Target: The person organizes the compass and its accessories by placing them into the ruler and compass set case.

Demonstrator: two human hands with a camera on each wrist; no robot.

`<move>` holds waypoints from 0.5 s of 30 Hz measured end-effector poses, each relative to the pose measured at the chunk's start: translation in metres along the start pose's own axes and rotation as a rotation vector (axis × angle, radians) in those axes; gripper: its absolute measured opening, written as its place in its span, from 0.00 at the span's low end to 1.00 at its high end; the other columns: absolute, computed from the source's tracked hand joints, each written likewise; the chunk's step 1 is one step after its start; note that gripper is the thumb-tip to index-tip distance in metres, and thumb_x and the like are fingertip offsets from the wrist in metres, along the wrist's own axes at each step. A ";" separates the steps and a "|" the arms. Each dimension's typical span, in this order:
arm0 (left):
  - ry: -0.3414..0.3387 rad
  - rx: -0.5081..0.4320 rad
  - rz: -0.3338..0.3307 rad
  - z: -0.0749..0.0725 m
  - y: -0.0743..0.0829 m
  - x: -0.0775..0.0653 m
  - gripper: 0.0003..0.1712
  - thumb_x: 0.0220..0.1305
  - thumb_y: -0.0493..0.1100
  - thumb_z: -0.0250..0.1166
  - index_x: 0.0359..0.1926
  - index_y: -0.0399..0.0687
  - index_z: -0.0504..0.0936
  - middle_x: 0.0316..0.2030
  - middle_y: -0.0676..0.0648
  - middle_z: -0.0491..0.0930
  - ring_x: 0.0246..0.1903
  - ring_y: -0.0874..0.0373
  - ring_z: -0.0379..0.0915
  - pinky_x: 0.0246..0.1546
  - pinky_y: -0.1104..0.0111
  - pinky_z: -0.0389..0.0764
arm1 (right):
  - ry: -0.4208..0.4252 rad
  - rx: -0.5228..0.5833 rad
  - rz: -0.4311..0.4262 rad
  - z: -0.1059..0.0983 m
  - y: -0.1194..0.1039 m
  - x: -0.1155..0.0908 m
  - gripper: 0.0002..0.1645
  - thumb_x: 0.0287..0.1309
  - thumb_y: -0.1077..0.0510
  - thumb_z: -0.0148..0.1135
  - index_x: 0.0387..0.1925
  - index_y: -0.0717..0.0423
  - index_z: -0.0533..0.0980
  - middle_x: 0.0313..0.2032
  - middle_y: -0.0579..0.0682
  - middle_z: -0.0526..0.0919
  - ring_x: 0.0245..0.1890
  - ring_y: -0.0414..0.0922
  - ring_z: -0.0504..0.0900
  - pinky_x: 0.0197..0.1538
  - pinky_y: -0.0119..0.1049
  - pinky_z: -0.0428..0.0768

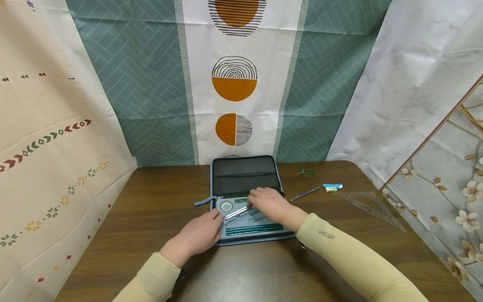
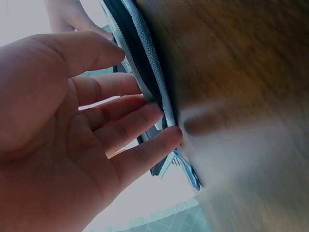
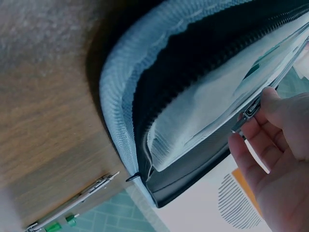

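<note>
An unzipped blue-grey zip case [image 1: 250, 242] lies on the table, its dark lid [image 1: 241, 184] raised at the back. In its pale tray sit a round white dial [image 1: 226, 206], a small green piece [image 1: 240, 201] and several teal pencils [image 1: 253, 229]. Over the tray, my right hand [image 1: 269, 204] pinches a slim silver drawing compass [image 1: 237, 213] between thumb and fingers. The compass slants down to the left, and its metal head [image 3: 250, 110] shows in the right wrist view. My left hand [image 1: 201, 233] rests at the case's left edge, fingers [image 2: 140, 157] loosely extended.
Right of the case, another silver compass [image 1: 304, 193] lies on the wooden table [image 1: 158, 201]. Beyond it are small green pieces [image 1: 310, 172], a blue-and-white eraser [image 1: 333, 186], a green-and-white eraser [image 1: 331, 189] and a clear set square [image 1: 371, 205]. A fabric strap [image 1: 203, 201] sticks out left.
</note>
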State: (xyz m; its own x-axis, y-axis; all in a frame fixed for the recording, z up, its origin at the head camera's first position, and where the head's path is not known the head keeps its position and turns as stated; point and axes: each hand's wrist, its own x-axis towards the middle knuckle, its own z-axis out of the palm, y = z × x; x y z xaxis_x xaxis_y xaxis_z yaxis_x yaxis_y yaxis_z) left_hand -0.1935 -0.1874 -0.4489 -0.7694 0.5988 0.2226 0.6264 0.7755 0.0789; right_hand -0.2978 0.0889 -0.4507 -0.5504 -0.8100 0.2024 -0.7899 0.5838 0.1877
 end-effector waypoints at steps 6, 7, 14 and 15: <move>-0.008 -0.008 -0.002 0.000 0.000 0.000 0.11 0.72 0.36 0.71 0.51 0.36 0.83 0.48 0.41 0.81 0.44 0.49 0.81 0.46 0.56 0.88 | -0.001 -0.002 -0.001 0.001 0.001 0.000 0.04 0.75 0.59 0.71 0.47 0.47 0.86 0.44 0.44 0.85 0.45 0.43 0.83 0.50 0.40 0.84; -0.013 -0.010 -0.006 0.001 0.000 0.001 0.12 0.72 0.36 0.71 0.52 0.36 0.83 0.48 0.41 0.81 0.44 0.49 0.81 0.47 0.56 0.88 | -0.002 0.000 -0.001 0.001 0.001 0.000 0.05 0.75 0.60 0.71 0.47 0.47 0.86 0.44 0.44 0.85 0.45 0.43 0.83 0.50 0.40 0.84; -0.020 -0.016 -0.018 0.000 0.000 0.001 0.12 0.72 0.36 0.71 0.53 0.35 0.83 0.48 0.41 0.81 0.45 0.49 0.81 0.48 0.56 0.88 | 0.004 0.016 -0.008 0.002 0.001 -0.001 0.05 0.74 0.61 0.71 0.47 0.48 0.87 0.43 0.44 0.85 0.44 0.43 0.84 0.50 0.39 0.85; -0.019 -0.016 -0.018 0.000 0.000 0.001 0.12 0.72 0.36 0.70 0.52 0.35 0.84 0.48 0.41 0.81 0.45 0.49 0.81 0.47 0.56 0.88 | 0.006 0.014 -0.009 0.003 0.002 0.000 0.04 0.74 0.60 0.72 0.46 0.48 0.87 0.43 0.44 0.85 0.44 0.43 0.84 0.50 0.39 0.85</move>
State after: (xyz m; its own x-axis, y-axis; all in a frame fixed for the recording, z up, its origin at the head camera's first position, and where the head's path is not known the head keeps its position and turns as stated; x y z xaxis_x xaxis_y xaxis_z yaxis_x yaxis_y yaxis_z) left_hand -0.1942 -0.1862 -0.4486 -0.7824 0.5889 0.2027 0.6145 0.7828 0.0978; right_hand -0.2997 0.0899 -0.4530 -0.5417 -0.8148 0.2063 -0.7986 0.5755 0.1762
